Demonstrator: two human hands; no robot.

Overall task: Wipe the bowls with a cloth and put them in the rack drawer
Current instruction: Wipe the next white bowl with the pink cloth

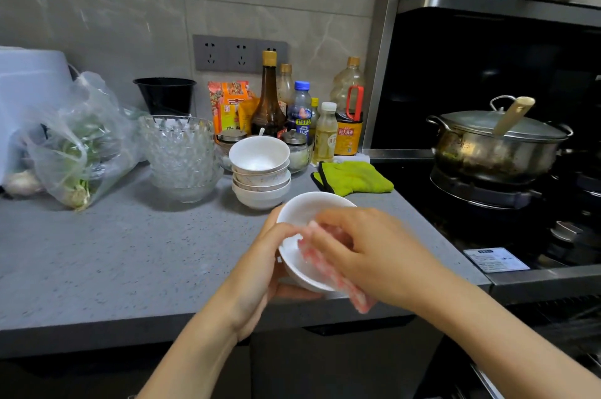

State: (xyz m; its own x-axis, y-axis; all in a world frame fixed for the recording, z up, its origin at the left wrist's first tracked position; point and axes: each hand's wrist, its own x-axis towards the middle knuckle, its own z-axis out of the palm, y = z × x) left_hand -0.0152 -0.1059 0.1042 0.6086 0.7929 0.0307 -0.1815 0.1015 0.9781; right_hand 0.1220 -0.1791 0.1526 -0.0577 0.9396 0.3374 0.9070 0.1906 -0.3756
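Note:
My left hand (260, 265) grips a white bowl (300, 210) by its near-left rim and underside, holding it tilted above the counter's front edge. My right hand (364, 249) holds a pink-and-white cloth (338, 281) and presses it into the bowl; the cloth's tail hangs over the bowl's near rim. Behind it stands a stack of several white bowls (260, 171) on the grey counter (130, 252). A stack of clear glass bowls (182, 154) stands to their left. No rack drawer is in sight.
Sauce bottles and jars (305, 115) line the wall behind the bowls. A green oven mitt (354, 177) lies right of the stack. A lidded steel pot (497, 144) sits on the stove at right. A plastic bag of greens (78, 151) lies at left.

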